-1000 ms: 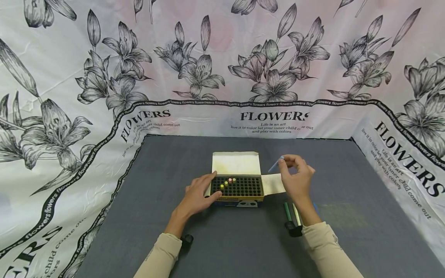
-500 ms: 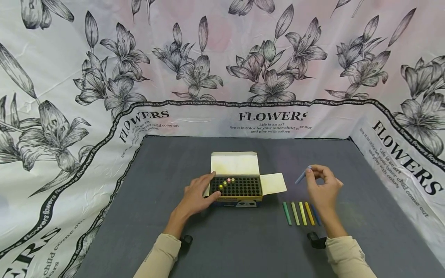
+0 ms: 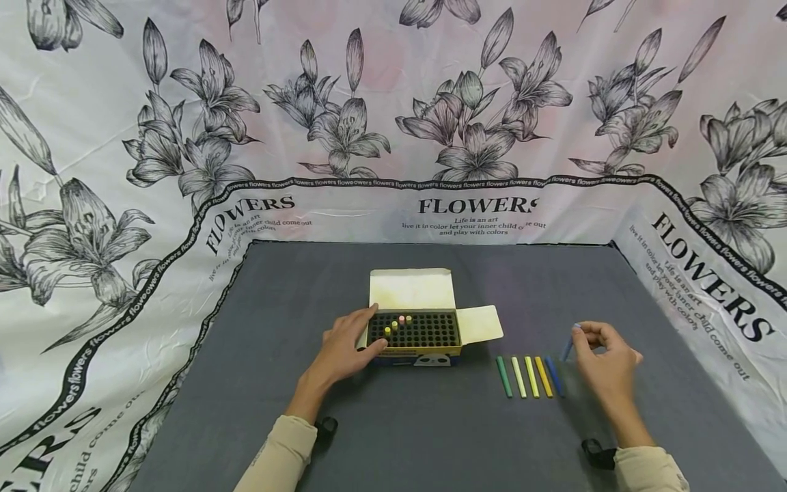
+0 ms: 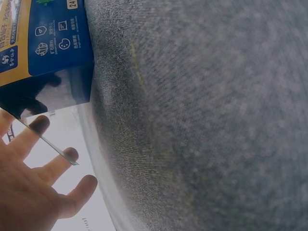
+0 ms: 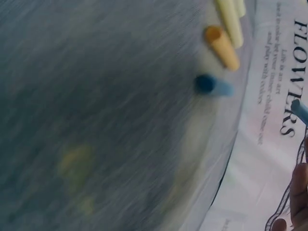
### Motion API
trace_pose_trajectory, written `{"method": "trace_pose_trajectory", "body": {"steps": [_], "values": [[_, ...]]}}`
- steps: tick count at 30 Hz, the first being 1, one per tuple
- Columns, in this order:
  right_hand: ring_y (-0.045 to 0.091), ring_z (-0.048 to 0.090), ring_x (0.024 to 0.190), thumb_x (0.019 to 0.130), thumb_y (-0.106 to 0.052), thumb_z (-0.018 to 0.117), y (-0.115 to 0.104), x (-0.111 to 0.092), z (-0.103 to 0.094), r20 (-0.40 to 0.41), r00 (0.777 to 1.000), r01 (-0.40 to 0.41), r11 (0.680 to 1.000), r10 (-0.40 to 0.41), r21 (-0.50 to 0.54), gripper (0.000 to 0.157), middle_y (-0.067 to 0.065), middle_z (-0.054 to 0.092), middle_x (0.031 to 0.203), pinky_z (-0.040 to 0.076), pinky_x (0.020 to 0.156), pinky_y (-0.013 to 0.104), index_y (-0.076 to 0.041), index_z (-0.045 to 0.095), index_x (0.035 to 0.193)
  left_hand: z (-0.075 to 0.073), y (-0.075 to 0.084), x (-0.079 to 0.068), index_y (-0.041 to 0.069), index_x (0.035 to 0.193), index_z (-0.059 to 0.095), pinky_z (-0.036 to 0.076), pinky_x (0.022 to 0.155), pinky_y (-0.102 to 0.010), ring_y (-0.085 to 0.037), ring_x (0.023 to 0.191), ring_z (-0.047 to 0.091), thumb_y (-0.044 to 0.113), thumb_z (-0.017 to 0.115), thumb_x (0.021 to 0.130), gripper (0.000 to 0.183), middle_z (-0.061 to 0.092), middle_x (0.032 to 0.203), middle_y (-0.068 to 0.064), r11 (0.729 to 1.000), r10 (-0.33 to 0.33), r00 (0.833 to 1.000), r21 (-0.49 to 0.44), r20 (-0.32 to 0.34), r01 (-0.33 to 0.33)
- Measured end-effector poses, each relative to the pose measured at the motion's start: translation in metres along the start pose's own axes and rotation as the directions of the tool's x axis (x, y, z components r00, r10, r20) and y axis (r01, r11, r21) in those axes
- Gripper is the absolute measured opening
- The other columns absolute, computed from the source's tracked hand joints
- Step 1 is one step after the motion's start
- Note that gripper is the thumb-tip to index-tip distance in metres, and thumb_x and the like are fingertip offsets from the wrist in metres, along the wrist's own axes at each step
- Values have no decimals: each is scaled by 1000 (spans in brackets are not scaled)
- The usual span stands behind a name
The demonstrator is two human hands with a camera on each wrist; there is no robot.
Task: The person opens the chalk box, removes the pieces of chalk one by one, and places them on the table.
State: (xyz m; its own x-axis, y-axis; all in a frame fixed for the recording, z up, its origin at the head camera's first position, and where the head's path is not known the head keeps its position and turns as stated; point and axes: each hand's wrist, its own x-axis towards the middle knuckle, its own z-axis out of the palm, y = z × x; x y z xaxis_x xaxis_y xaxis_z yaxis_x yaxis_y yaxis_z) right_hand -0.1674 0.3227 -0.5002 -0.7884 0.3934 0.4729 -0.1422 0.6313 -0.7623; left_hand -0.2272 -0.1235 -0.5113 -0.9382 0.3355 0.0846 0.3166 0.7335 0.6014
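Observation:
My left hand (image 3: 344,345) rests at the left end of an open chalk box (image 3: 408,352), thumb at the front corner and a fingertip at the back one. In the left wrist view several fingers (image 4: 79,195) spread out beside a flap, below the blue box side (image 4: 57,43). Several yellow and pink chalk ends (image 3: 402,320) stick up from the holes at the box's left. Over the table at right, my right hand (image 3: 605,359) pinches a light blue chalk stick (image 3: 567,350) between thumb and fingers, tilted, just right of a dark blue chalk stick (image 3: 555,376).
Left of the dark blue stick, a row continues with orange (image 3: 544,376), yellow (image 3: 531,376), pale yellow (image 3: 519,377) and green chalk (image 3: 504,376). The box lid (image 3: 410,290) stands up behind, and a side flap (image 3: 481,324) juts right. Flowered cloth (image 3: 479,212) surrounds the grey tabletop (image 3: 430,437).
My right hand has moved right and toward me with the light blue chalk, from beside the box flap to the right end of the row. My left hand stays at the box.

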Motion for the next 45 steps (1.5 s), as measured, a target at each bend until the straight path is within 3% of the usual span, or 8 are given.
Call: {"method": "trace_pose_trajectory", "body": {"steps": [2,8,15,20,24,30,41,45], "values": [[-10,47,61,97,-15,68,6,-1,-4,43,999,2,999,0,-45,17,-28,58,74,14,100,53,0,72,103,-1,0,0,31,162,29,28,106,-72,-40,149,33,55,59,98,74,37,164,-7,1000,0,1000,-3,-2,0],[-16,45,68,98,-19,67,19,-4,-11,233,971,94,976,-47,-197,18,9,73,81,20,87,59,-3,73,103,-1,-1,-1,31,162,30,28,106,-72,-41,149,33,55,59,98,74,37,164,-8,1000,-3,1000,-3,-8,3],[22,62,70,100,-25,65,25,-5,-11,394,919,146,923,6,-355,24,18,75,90,23,75,54,-3,73,105,-1,-2,0,29,162,30,28,106,-72,-42,149,33,54,60,98,75,38,163,-10,1000,-1,1000,3,-14,1],[30,63,72,100,-27,65,23,0,-9,460,884,136,892,88,-430,28,20,75,92,26,74,56,-1,72,106,-2,-1,-1,29,162,31,28,106,-72,-42,149,33,53,61,98,74,38,163,-11,1000,-5,1000,4,-15,5],[31,64,76,99,-30,65,21,3,-6,498,857,132,876,135,-464,30,19,76,94,27,73,55,-2,73,106,-1,-1,-1,30,162,31,28,107,-72,-42,149,33,53,61,98,74,38,163,-11,1000,-18,1000,2,-15,18],[31,65,78,99,-28,64,19,6,-4,523,833,114,868,181,-483,28,16,76,93,28,76,57,-2,74,105,0,0,0,31,162,31,28,108,-71,-40,150,33,54,60,98,74,38,164,-8,1000,-27,1000,8,-9,27],[34,64,78,98,-28,63,19,7,-3,517,828,91,857,218,-508,29,18,74,91,29,78,63,0,73,102,-1,1,-1,30,162,31,27,108,-72,-41,149,33,53,61,98,74,38,163,-10,1000,-17,1000,-10,-7,17],[35,64,81,99,-30,62,17,10,-4,526,808,63,848,266,-526,33,19,74,94,30,78,62,0,72,104,-1,1,-1,31,162,31,27,109,-72,-40,150,33,53,61,98,74,38,163,-10,1000,-22,1000,-4,-4,22]]}}
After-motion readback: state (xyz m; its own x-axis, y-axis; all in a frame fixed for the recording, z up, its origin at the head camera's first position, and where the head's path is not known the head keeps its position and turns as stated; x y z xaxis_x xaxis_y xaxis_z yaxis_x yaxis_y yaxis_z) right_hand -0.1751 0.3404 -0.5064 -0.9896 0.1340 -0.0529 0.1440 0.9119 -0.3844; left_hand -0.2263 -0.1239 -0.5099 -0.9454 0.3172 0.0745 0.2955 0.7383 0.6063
